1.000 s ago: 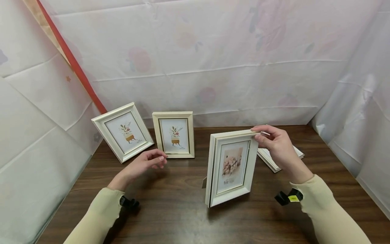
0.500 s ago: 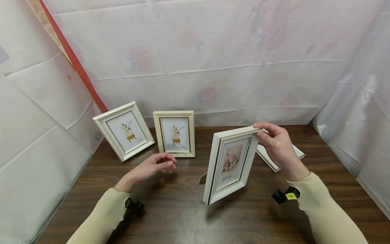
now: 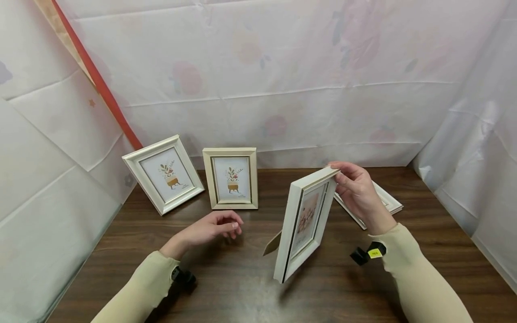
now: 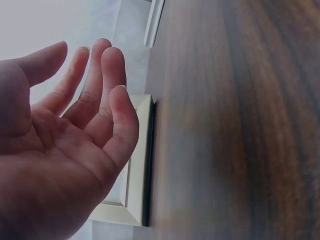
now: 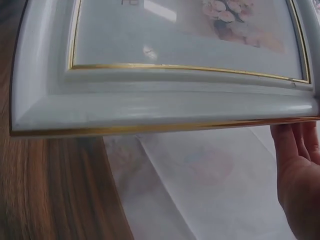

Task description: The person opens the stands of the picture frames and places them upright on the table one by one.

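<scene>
A white picture frame (image 3: 310, 220) with gold inner trim and a pink flower print is tilted in front of me, its brown stand leg (image 3: 273, 243) poking out behind. My right hand (image 3: 357, 190) pinches its top right corner between thumb and fingers. The right wrist view shows the gold-edged picture frame (image 5: 165, 107) close up, with the right hand (image 5: 302, 175) at its far end. To the left, my left hand (image 3: 212, 229) hovers over the table, fingers loosely bent and holding nothing. In its wrist view the left hand (image 4: 75, 125) is palm up, with nothing in it.
Two picture frames stand at the back left: a silvery-white one (image 3: 163, 175) turned at an angle, and a cream one (image 3: 253, 179) facing me. Several white frames (image 3: 389, 202) lie stacked behind my right hand. A patterned cloth (image 3: 262, 80) hangs behind the brown table (image 3: 226, 291).
The held picture frame has turned more side-on, showing more of its edge and stand leg. My left hand has moved right and toward me. The standing frames stay put.
</scene>
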Demonstrator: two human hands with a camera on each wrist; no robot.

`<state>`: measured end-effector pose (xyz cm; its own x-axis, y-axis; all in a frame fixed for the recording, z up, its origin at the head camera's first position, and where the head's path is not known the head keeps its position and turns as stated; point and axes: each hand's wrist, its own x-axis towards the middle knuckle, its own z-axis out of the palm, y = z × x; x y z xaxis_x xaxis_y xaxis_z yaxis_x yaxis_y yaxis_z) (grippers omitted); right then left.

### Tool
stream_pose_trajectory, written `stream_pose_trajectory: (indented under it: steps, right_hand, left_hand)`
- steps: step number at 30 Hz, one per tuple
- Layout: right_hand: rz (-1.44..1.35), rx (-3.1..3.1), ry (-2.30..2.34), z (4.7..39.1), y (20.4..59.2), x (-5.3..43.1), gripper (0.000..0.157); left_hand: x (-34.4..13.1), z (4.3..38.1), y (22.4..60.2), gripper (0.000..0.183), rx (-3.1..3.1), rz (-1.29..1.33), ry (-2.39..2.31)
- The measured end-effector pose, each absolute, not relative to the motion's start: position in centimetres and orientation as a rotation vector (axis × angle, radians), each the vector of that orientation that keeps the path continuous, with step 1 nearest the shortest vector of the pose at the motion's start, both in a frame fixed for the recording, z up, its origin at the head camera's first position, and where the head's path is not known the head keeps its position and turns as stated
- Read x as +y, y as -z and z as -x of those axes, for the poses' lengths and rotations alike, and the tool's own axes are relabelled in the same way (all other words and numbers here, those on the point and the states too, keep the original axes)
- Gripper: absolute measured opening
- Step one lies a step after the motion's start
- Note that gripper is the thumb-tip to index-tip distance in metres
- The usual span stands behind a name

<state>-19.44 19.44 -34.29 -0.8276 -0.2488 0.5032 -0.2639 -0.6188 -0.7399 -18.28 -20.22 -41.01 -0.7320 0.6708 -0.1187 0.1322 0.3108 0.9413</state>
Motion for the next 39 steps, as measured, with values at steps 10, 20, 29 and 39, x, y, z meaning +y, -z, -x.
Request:
stream_pose_trajectory:
  steps: [10, 20, 29, 39]
  right_hand:
    - [-1.161, -1.154, -2.857, 20.8, 35.1, 19.1, 0.015]
    - [-1.372, -1.119, -2.93, 21.2, 35.8, 18.8, 0.019]
    - [-1.412, -1.014, -3.066, 21.6, 36.3, 18.1, 0.018]
    - [-1.374, -0.921, -3.133, 21.7, 36.4, 17.7, 0.017]
  left_hand:
    - [-20.4, 18.3, 41.3, 0.032, 2.069, -0.696, -1.395]
    - [-20.7, 18.5, 41.3, 0.03, 2.065, -0.698, -1.397]
    - [-22.6, 19.6, 41.2, 0.032, 2.144, -0.668, -1.347]
    - [-23.4, 20.2, 41.3, 0.036, 2.145, -0.584, -1.403]
